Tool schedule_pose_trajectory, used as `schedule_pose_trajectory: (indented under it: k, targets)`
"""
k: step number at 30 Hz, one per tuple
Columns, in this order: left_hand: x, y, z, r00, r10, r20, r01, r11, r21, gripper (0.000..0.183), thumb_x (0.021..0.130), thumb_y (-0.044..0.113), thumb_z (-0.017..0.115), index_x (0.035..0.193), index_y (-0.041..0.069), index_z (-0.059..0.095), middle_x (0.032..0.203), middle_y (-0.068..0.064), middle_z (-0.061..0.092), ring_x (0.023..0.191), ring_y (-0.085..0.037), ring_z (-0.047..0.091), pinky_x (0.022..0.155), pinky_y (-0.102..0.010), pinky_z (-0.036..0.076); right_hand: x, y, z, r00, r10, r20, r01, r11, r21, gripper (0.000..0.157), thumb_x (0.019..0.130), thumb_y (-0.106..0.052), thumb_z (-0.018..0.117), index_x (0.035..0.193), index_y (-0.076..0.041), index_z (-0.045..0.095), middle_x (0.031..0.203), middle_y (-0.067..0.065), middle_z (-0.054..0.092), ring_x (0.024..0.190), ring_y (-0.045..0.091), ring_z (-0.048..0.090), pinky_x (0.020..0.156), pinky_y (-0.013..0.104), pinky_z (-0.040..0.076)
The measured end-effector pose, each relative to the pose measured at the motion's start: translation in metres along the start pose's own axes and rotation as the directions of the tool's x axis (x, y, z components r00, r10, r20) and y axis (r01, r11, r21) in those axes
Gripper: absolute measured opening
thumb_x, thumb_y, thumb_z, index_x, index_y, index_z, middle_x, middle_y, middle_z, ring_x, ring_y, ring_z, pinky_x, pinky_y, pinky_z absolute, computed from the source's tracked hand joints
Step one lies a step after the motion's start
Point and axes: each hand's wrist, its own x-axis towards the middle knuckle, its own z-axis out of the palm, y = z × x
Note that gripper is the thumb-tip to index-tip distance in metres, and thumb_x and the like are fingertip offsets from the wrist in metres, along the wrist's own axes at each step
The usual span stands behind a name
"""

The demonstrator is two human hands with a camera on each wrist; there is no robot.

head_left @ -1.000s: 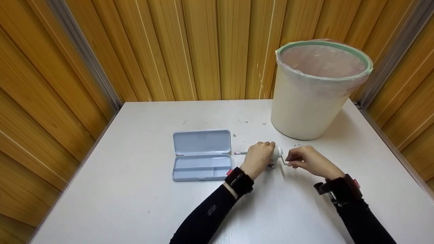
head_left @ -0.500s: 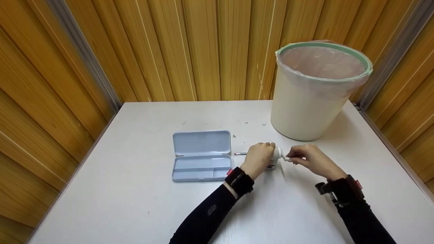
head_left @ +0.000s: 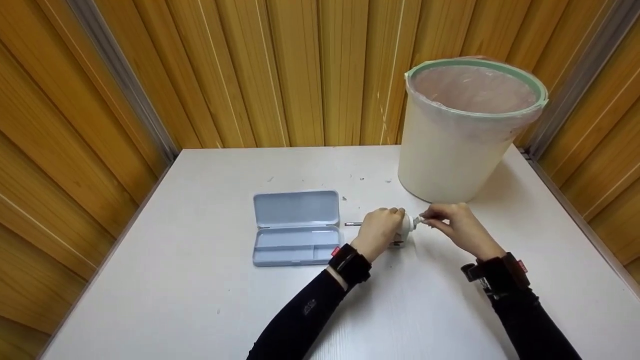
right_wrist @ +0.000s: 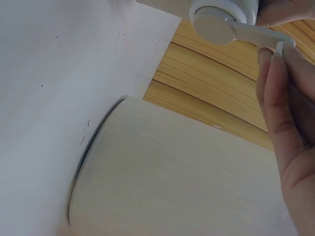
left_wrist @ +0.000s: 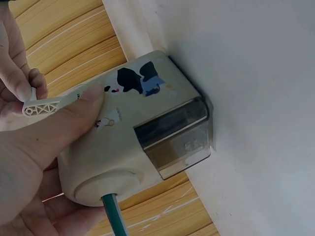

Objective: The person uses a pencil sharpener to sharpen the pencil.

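A white crank pencil sharpener (left_wrist: 118, 142) with panda stickers and a clear shavings drawer (left_wrist: 179, 142) stands on the table. My left hand (head_left: 378, 231) grips its body from above, the thumb across the sticker side in the left wrist view. From the sharpener's hole sticks a green pencil (left_wrist: 114, 216); its end (head_left: 353, 224) shows left of the hand in the head view. My right hand (head_left: 457, 225) pinches the knob of the crank (right_wrist: 261, 35) between thumb and fingertips, at the sharpener's right side. The pencil's tip is hidden inside.
An open pale blue pencil case (head_left: 297, 228) with divided compartments lies left of the sharpener. Behind the right hand stands a cream bin (head_left: 445, 150) with a green rim and clear liner. Small dark shavings (head_left: 344, 199) dot the white table (head_left: 200, 200).
My right hand has raised the crank's knob, swinging the handle from pointing down to pointing up and right. The left hand keeps its grip on the sharpener.
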Motion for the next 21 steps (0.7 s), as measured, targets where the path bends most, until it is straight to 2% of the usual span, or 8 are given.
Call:
schedule_pose_trajectory:
  k: [6,10,15,18,21]
  targets:
    - [-0.002,-0.003,0.000,1.000,0.007,0.006,-0.007,1.000,-0.003,0.038,0.079,0.019,0.080,0.114,0.014,0.068,0.099,0.004,0.074,0.083,-0.013,0.071,0.070,-0.024,0.059,0.004,0.001,0.007,0.996,-0.044,-0.072,0.040,0.998,-0.050,0.017,0.074,0.012,0.075,0.083,-0.002,0.072,0.083,0.009,0.076,0.076,0.013,0.073,0.071,0.011,0.054]
    - [-0.003,-0.003,0.001,1.000,0.008,-0.006,-0.008,1.000,0.006,0.037,0.079,0.018,0.080,0.113,0.015,0.068,0.098,0.004,0.074,0.082,-0.013,0.071,0.069,-0.024,0.059,0.005,0.003,0.010,0.994,-0.038,-0.106,0.029,0.996,-0.087,0.014,0.075,0.009,0.076,0.085,0.000,0.073,0.084,0.010,0.076,0.075,0.022,0.073,0.070,0.013,0.055]
    - [-0.002,-0.003,0.001,1.000,0.014,-0.025,-0.014,1.000,0.014,0.035,0.079,0.018,0.080,0.112,0.015,0.069,0.097,0.005,0.074,0.083,-0.013,0.072,0.068,-0.026,0.059,0.007,0.006,0.012,0.988,-0.022,-0.153,0.005,0.993,-0.114,0.011,0.077,0.006,0.075,0.087,0.000,0.073,0.084,0.010,0.076,0.074,0.025,0.073,0.071,0.008,0.051]
    - [-0.002,-0.003,0.001,1.000,0.016,-0.027,-0.016,1.000,0.016,0.036,0.079,0.020,0.081,0.112,0.016,0.069,0.097,0.005,0.074,0.083,-0.013,0.072,0.069,-0.026,0.059,0.010,0.008,0.014,0.987,-0.004,-0.164,-0.016,0.992,-0.123,0.009,0.078,0.004,0.075,0.086,0.000,0.074,0.084,0.010,0.076,0.074,0.026,0.072,0.070,0.015,0.055]
    - [-0.002,-0.003,0.000,0.999,0.025,-0.038,-0.025,0.999,0.022,0.036,0.078,0.023,0.082,0.111,0.015,0.069,0.096,0.006,0.074,0.082,-0.013,0.072,0.068,-0.025,0.059,0.014,0.011,0.016,0.986,0.029,-0.162,-0.048,0.992,-0.114,0.008,0.080,0.005,0.073,0.085,0.000,0.073,0.084,0.011,0.076,0.075,0.028,0.073,0.070,0.029,0.059]
